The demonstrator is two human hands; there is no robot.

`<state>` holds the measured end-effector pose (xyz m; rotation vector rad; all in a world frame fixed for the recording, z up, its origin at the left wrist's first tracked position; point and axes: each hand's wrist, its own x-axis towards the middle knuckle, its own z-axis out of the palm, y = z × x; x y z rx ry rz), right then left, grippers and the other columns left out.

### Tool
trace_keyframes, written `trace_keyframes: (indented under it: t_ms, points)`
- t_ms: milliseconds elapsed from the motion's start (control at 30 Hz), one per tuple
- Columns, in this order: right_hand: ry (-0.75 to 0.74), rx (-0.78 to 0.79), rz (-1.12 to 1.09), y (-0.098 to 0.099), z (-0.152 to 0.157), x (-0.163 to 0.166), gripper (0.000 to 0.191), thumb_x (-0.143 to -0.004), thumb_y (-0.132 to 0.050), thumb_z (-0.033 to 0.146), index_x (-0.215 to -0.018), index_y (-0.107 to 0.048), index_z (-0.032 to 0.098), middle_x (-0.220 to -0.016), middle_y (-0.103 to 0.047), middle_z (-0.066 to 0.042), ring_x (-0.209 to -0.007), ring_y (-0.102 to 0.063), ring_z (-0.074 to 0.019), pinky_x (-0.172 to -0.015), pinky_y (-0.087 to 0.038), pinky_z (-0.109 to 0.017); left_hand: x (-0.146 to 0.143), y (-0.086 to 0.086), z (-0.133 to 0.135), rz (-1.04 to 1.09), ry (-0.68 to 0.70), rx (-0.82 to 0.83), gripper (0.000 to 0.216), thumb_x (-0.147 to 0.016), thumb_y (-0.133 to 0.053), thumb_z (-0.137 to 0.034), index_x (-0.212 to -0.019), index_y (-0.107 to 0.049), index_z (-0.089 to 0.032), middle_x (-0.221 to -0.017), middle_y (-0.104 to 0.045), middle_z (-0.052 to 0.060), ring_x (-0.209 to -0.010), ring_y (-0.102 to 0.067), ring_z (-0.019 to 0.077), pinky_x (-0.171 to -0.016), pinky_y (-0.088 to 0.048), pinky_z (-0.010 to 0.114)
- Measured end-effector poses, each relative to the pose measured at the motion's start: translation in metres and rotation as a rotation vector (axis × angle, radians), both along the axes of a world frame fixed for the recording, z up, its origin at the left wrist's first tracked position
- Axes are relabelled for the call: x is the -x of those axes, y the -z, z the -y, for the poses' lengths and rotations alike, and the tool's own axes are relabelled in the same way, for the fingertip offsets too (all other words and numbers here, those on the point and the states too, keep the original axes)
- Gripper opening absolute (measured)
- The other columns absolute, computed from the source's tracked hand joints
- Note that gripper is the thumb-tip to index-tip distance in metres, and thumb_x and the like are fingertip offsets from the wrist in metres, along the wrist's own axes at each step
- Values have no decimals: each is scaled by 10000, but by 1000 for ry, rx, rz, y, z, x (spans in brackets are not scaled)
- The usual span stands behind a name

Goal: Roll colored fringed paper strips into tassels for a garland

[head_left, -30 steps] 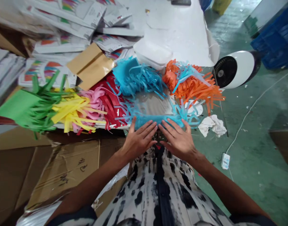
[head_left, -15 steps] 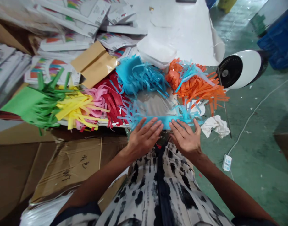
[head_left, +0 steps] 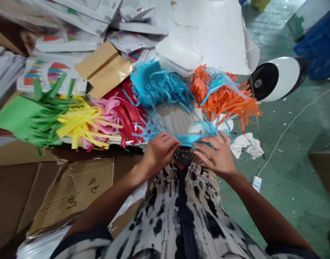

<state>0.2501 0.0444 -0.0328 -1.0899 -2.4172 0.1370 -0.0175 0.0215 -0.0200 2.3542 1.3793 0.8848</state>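
Observation:
A folded blue tissue-paper tassel [head_left: 188, 139] lies across the near edge of the table, with cut fringes spreading from both of its ends. My left hand [head_left: 161, 149] has its fingers bent and pressed together on the left part of the band. At the right part, my right hand [head_left: 217, 153] grips the near edge with curled, slightly parted fingers; the exact thumb contact is hidden. Just beyond lies a pile of blue tassels [head_left: 165, 84], and to its right an orange tassel pile [head_left: 224, 93] with pale blue strips on top.
Green [head_left: 27, 115], yellow [head_left: 81, 124], pink [head_left: 107, 111] and red tassels [head_left: 129, 115] line the table's left. Behind are a brown paper piece [head_left: 104, 68] and printed packets [head_left: 54, 75]. A fan [head_left: 278, 79], crumpled tissue [head_left: 247, 144] and power strip [head_left: 257, 183] are right; cardboard [head_left: 73, 194] lies lower left.
Both hands were lying flat on the blue band with fingers stretched out. Now their fingers are bent around its near edge, and more of the band shows between them.

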Motion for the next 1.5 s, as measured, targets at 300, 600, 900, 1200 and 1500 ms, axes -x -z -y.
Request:
trace_keyframes:
  t_ms: [300,600,900,1200,1500]
  points:
    - [131,134,87,-17,-10,21,240,-1056,-571,419,-1015,-720,235,-985,-740,-39,-1043,-605,-256,-1102,-295,-468,5,0,-3,-117,-82,53,190,-1054,-593,-329,-987,-719,-203,-999,-778,38,-942,-661,222,-848,-504,365]
    - [197,144,117,-12,-20,22,347,-1079,-498,463,-933,-705,225,-948,-746,-58,-1006,-588,-268,-1003,-308,-450,9,-9,-12,-285,-190,43,197,-1027,-634,-338,-920,-714,-193,-902,-746,59,-876,-629,259,-753,-435,400]
    - [222,148,201,-14,-22,26,349,-1060,-521,460,-898,-692,204,-918,-723,-70,-993,-569,-277,-971,-305,-451,5,-5,-12,-254,-318,47,201,-991,-686,-343,-849,-670,-201,-887,-716,49,-873,-590,252,-792,-416,416]
    - [235,114,224,-13,-24,29,390,-1063,-489,479,-854,-684,213,-886,-723,-77,-958,-551,-280,-917,-313,-448,6,0,-14,-256,-315,13,209,-1010,-651,-335,-850,-644,-201,-876,-699,49,-870,-586,254,-791,-415,418]
    - [305,37,236,-17,-21,35,374,-1046,-500,516,-976,-722,223,-909,-714,-100,-995,-573,-321,-992,-347,-525,0,0,-8,-290,-270,-100,211,-1029,-605,-256,-1228,-666,-224,-1137,-738,100,-1079,-639,299,-948,-450,489]
